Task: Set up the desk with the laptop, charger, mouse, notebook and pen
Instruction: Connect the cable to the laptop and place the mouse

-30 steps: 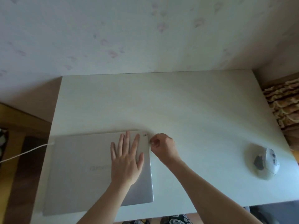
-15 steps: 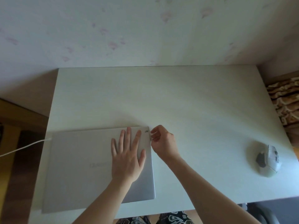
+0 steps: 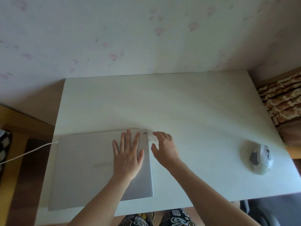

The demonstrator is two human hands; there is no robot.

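Observation:
A closed silver laptop (image 3: pixel 84 165) lies on the left part of the white desk (image 3: pixel 187 111). My left hand (image 3: pixel 128 154) rests flat on its lid near the right edge, fingers spread. My right hand (image 3: pixel 164 147) hovers just right of the laptop's far right corner with its fingers apart, beside a small white plug-like piece (image 3: pixel 152 137) sticking out of the laptop's side. A white charger cable (image 3: pixel 27 153) runs from the laptop's left side off the desk. A white and grey mouse (image 3: pixel 261 158) sits at the desk's right edge. No notebook or pen is in view.
A wall with pale floral paper stands behind the desk. A patterned brown cushion (image 3: pixel 283 103) lies to the right of the desk. Wooden floor and a dark patterned object (image 3: pixel 4 144) show on the left. My patterned trousers (image 3: pixel 156 218) are below the desk's front edge.
My right hand was pinched shut at the laptop's right corner; now its fingers are spread and it has drawn slightly back, leaving the white piece at the laptop's side. The left hand stayed flat.

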